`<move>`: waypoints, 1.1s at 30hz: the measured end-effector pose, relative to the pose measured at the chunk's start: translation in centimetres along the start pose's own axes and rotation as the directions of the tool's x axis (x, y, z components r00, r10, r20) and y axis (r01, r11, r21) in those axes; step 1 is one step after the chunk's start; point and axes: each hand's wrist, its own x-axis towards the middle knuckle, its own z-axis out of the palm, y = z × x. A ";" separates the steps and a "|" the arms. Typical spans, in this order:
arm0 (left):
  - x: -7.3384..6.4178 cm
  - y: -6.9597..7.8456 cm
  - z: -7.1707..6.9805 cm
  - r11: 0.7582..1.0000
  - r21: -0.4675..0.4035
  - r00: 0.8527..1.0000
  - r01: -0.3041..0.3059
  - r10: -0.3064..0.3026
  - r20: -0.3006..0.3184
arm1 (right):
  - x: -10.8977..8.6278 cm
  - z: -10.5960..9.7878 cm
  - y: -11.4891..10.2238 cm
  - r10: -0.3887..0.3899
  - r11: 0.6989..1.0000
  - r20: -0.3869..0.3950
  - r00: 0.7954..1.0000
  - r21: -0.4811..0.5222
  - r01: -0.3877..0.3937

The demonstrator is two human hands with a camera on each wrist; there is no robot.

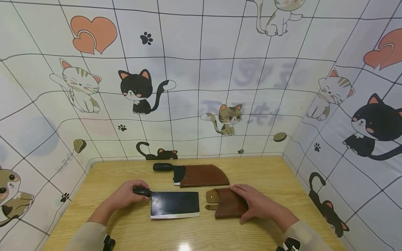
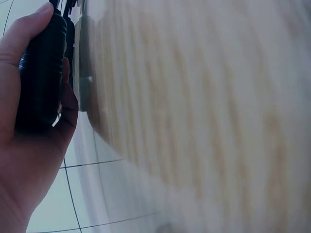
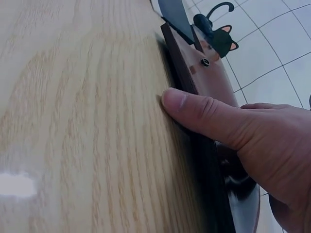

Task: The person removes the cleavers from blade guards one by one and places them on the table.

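Black-handled rectangular dark-metal cleaver (image 1: pixel 174 204), lower centre of frame, left hand (image 1: pixel 128 193) curled round its handle, best kept flat and square to the mouth of the brown leather sheath (image 1: pixel 227 206), lower right of centre, gripped edge to edge between right hand's (image 1: pixel 259 206) thumb and fingers.

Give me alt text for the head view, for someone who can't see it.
A person's left hand grips a bare cleaver by its black handle, while the right hand holds a brown sheath over a wooden table. Farther back lies a sheathed cleaver, before cat-patterned walls.
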 end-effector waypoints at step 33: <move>0.2 0.6 0.3 0.994 0.108 0.999 0.000 -0.004 0.037 | 0.6 -0.1 0.3 0.011 0.998 0.074 0.997 0.054 -0.015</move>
